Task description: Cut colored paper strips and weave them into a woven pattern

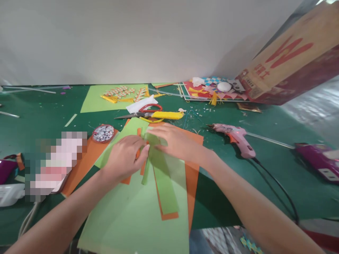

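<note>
My left hand (128,155) is closed, its thumb and fingers pinching a narrow orange paper strip (143,168). A narrow green paper strip (145,176) lies right beside it. With fingers stretched out, my right hand (171,139) rests over the top end of a wider green paper strip (166,190), which lies on an orange strip (171,216) of similar width. Below both hands is a large light green paper sheet (127,215), with an orange sheet (192,169) showing from under its right side. The exact fingertip contact is partly hidden.
Beyond my hands lie red-handled scissors (132,115) and a yellow-handled cutter (168,114). A pink glue gun (235,135) with a cord is at right. Left are a round case (103,133) and a blurred-out object (58,165). A paper bag (288,60) stands back right.
</note>
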A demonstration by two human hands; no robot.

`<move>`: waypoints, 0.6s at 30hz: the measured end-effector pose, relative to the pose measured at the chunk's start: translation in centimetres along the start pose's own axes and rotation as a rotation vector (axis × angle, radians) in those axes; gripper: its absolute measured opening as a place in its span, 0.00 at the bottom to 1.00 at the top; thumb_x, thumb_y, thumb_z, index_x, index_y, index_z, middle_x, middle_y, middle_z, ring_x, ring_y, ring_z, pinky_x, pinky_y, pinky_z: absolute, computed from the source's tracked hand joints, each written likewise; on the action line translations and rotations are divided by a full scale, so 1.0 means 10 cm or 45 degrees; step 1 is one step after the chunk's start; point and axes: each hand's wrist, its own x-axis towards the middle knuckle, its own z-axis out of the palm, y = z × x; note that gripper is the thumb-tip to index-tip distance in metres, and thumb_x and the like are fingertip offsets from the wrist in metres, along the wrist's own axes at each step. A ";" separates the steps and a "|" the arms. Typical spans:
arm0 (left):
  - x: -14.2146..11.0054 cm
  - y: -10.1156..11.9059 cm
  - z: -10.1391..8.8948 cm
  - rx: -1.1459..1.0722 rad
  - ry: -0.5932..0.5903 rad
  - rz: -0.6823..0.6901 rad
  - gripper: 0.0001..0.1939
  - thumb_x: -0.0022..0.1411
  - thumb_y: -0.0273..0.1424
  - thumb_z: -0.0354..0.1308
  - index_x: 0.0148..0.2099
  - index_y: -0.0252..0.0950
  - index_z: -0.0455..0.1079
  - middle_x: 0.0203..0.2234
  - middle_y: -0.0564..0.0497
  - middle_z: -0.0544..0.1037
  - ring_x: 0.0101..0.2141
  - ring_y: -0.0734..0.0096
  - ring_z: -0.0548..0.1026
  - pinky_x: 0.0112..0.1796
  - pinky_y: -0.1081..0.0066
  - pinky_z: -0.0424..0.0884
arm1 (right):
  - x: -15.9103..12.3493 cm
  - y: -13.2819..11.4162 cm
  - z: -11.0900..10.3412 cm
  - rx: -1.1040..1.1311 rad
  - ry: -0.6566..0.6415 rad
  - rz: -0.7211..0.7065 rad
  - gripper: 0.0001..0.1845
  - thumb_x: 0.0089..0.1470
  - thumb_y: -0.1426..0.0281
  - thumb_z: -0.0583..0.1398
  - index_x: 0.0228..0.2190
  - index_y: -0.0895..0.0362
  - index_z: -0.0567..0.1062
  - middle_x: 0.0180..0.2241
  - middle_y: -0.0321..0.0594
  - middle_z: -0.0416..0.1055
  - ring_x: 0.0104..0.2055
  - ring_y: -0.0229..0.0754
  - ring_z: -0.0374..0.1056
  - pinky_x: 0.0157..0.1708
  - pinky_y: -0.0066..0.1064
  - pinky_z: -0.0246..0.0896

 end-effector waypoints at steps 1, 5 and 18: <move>0.00 0.01 -0.01 -0.004 -0.013 0.007 0.22 0.68 0.34 0.40 0.32 0.35 0.72 0.33 0.44 0.80 0.35 0.60 0.78 0.37 0.62 0.74 | 0.00 -0.01 0.03 0.011 -0.043 -0.029 0.27 0.57 0.67 0.59 0.57 0.59 0.67 0.58 0.47 0.65 0.60 0.48 0.58 0.57 0.40 0.53; -0.01 0.00 -0.02 -0.012 -0.033 0.036 0.20 0.66 0.32 0.41 0.31 0.34 0.73 0.34 0.44 0.81 0.37 0.59 0.78 0.39 0.62 0.73 | 0.02 0.03 0.07 -0.029 -0.062 -0.061 0.29 0.54 0.67 0.61 0.57 0.60 0.67 0.56 0.50 0.66 0.57 0.50 0.58 0.56 0.43 0.54; -0.01 -0.02 0.06 -0.155 -0.045 0.002 0.15 0.67 0.37 0.49 0.38 0.35 0.73 0.37 0.44 0.80 0.39 0.61 0.77 0.41 0.63 0.72 | 0.00 0.18 -0.11 0.614 0.246 0.143 0.29 0.49 0.80 0.56 0.54 0.58 0.72 0.37 0.43 0.71 0.32 0.38 0.65 0.35 0.33 0.65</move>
